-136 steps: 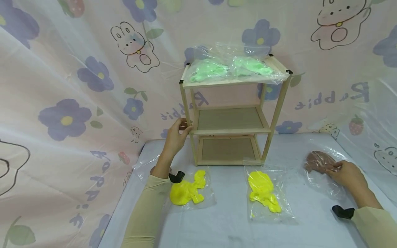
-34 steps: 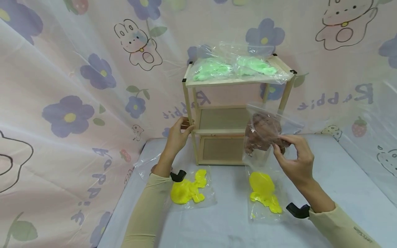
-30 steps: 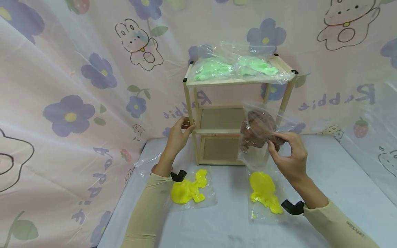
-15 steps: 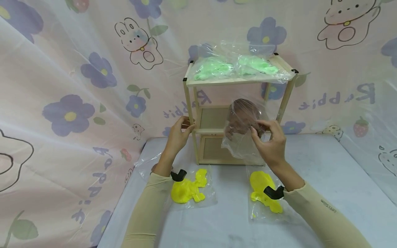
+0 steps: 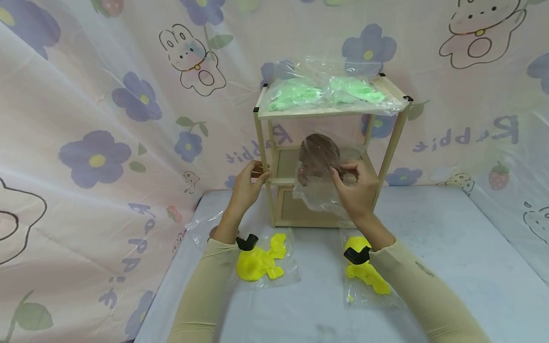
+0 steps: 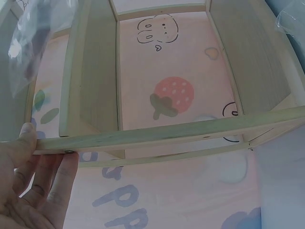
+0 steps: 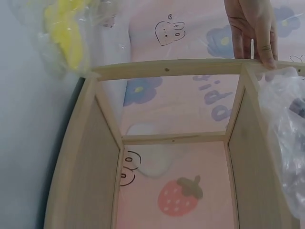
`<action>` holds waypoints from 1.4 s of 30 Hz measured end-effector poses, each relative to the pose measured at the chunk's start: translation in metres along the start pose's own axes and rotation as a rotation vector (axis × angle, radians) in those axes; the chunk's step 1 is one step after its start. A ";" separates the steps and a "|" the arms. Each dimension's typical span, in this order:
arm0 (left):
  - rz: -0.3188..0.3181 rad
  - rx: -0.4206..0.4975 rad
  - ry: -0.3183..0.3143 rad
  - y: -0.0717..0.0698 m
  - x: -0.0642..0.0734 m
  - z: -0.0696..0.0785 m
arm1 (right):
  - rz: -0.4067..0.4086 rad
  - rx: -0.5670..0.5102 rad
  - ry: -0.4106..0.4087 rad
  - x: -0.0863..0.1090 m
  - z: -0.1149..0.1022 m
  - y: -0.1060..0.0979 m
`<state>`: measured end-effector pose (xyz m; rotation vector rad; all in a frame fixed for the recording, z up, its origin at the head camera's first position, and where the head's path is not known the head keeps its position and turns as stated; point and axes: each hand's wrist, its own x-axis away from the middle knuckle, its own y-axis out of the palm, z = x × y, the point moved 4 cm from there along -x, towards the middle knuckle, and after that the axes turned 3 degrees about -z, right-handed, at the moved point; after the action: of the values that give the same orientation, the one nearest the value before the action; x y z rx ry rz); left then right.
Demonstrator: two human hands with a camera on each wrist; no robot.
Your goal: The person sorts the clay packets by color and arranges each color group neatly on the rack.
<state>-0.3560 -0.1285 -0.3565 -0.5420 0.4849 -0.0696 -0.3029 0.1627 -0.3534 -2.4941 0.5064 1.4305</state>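
My left hand (image 5: 248, 186) grips the left front post of a wooden three-tier shelf rack (image 5: 326, 113) at middle-shelf height. In the left wrist view the thumb (image 6: 27, 138) lies on one side of the post and the fingers on the other. With thumb and fingers, my right hand (image 5: 359, 190) pinches a clear plastic bag of brown clay-like stuff (image 5: 318, 151), held upright at the front of the middle shelf. Whether the bag touches the shelf cannot be seen. In the right wrist view the bag (image 7: 286, 138) shows at the right edge.
Two bags of light green stuff (image 5: 296, 95) lie on the top shelf. On the white-covered table (image 5: 450, 267), a yellow bag (image 5: 257, 264) lies front left and another yellow bag (image 5: 371, 278) under the right wrist. Something brown in plastic (image 5: 214, 232) is partly hidden behind the left forearm.
My right hand has picked up the brown bag from the table's right side and carried it left to the middle shelf. The left hand keeps its hold on the post.
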 end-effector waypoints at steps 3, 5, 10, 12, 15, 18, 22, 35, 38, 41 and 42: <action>-0.001 0.000 -0.002 -0.001 0.000 0.000 | -0.012 -0.002 0.022 -0.006 -0.011 0.009; -0.002 -0.001 -0.006 -0.001 0.000 0.000 | -0.015 -0.010 0.027 -0.008 -0.011 0.015; -0.005 0.003 -0.004 -0.001 0.001 0.000 | -0.009 0.033 0.042 -0.009 0.011 0.028; -0.004 0.008 0.000 -0.001 0.001 0.001 | -0.019 0.046 0.059 -0.010 0.020 0.033; -0.001 0.012 0.001 -0.001 0.001 0.001 | -0.050 0.038 0.094 -0.012 0.024 0.038; 0.000 0.013 -0.001 -0.001 0.001 0.001 | -0.096 0.021 0.135 -0.013 0.025 0.042; -0.002 0.020 -0.004 0.000 0.001 0.000 | -0.173 0.067 0.181 -0.015 0.025 0.049; -0.008 0.034 -0.008 0.001 0.002 -0.001 | -0.344 0.247 0.334 -0.019 0.026 0.061; -0.003 0.036 0.003 0.000 0.002 0.000 | -0.373 0.274 0.344 -0.020 0.027 0.062; -0.004 0.039 0.004 0.000 0.001 0.000 | -0.397 0.297 0.351 -0.021 0.028 0.062; -0.005 0.042 0.003 -0.001 0.002 0.000 | -0.404 0.302 0.354 -0.022 0.028 0.062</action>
<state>-0.3545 -0.1292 -0.3565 -0.5023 0.4845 -0.0853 -0.3604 0.1197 -0.3496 -2.4218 0.2312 0.7138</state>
